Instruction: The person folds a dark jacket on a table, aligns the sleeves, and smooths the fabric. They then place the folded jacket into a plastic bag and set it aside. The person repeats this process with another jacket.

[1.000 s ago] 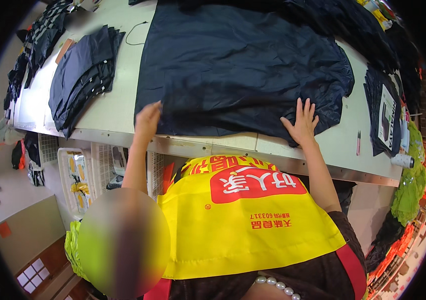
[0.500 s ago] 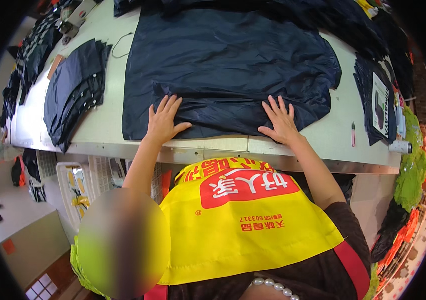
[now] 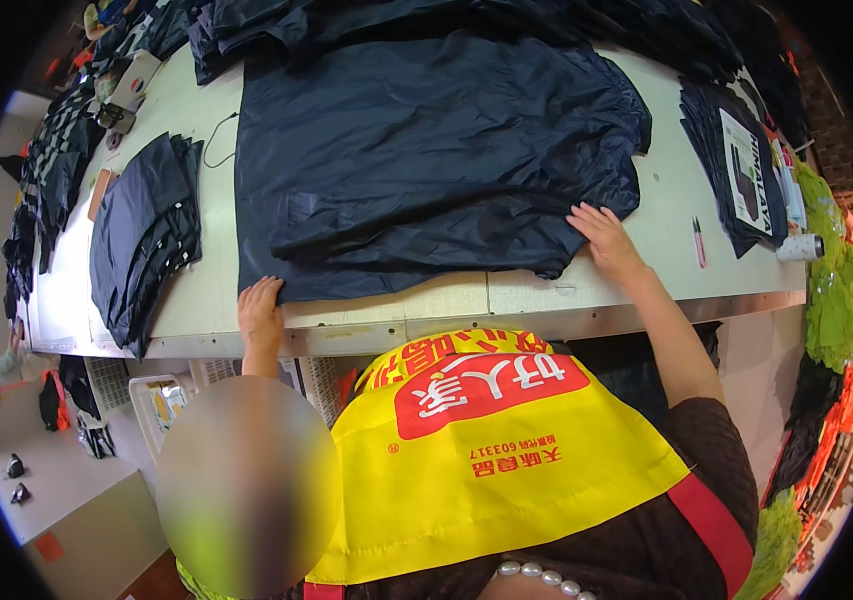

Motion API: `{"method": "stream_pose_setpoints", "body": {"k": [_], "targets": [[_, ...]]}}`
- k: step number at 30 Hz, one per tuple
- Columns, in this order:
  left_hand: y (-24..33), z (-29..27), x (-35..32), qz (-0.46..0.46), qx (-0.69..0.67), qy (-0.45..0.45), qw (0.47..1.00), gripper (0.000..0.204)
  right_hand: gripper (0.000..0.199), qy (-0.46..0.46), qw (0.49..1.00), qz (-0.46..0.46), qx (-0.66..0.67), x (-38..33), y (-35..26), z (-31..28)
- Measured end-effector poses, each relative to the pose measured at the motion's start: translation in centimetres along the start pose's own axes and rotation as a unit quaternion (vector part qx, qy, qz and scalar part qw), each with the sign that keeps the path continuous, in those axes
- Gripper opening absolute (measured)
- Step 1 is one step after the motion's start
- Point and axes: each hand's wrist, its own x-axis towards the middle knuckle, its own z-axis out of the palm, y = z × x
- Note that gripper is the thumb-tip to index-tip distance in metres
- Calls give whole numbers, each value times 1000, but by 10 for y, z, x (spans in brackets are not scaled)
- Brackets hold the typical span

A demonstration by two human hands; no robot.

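A large dark navy garment of thin, slightly shiny fabric lies spread and wrinkled on the pale table. At its near left corner, by the table edge, my left hand has its fingers together and bent over the cloth; the thumb is hidden. Farther right, my right hand rests its outstretched fingers on the garment's right near edge. Between the hands, the near edge of the fabric runs just inside the table's metal rim.
Dark cut pieces lie stacked on the left, near a thin black cord. On the right are another dark stack under a printed white bag, a pen and a thread spool. More dark fabric is heaped at the far side.
Both hands have left the middle of the garment. The left moved down and left to the near corner; the right moved outward to the right edge. The bunched near part now lies flatter.
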Motion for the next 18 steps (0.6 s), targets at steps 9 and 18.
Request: {"method": "stream_pose_setpoints", "body": {"k": [9,18], "targets": [[42,-142,6,-223,-46,-174,958,20,22,-144,941,170,255,-24,-39,-98],[11,-22,68,-130,193,-7,973,45,29,-77,973,211,-48,26,-25,-35]]}}
